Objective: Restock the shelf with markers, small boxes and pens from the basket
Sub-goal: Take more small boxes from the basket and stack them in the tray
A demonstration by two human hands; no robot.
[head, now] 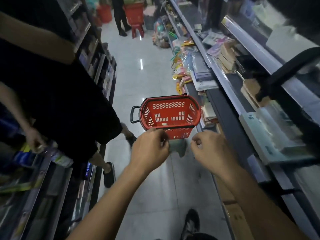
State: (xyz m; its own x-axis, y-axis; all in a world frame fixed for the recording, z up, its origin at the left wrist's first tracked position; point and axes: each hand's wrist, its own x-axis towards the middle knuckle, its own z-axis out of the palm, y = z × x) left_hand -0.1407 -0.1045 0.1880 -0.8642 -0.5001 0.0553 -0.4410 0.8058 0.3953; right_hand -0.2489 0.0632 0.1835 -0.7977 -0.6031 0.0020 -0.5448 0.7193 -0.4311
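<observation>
A red plastic basket (170, 112) with black handles stands on a grey-green stool (180, 149) in the aisle. It looks nearly empty; only a small pale piece (163, 124) shows on its floor. My left hand (150, 149) is at the basket's near rim, its curled fingers over the left end of the near black handle (176, 127). My right hand (212, 149) hovers just right of the basket at the same height, fingers curled, thumb against forefinger, nothing visible in it. The stationery shelf (225, 80) runs along the right.
A person in black stands close on the left, one hand at the left shelving (57, 170). Far down the aisle another person stands by a second red basket (134, 13) on a red stool. Packets spill over the right shelf's edge (181, 70). A cardboard box (232, 212) sits low on the right.
</observation>
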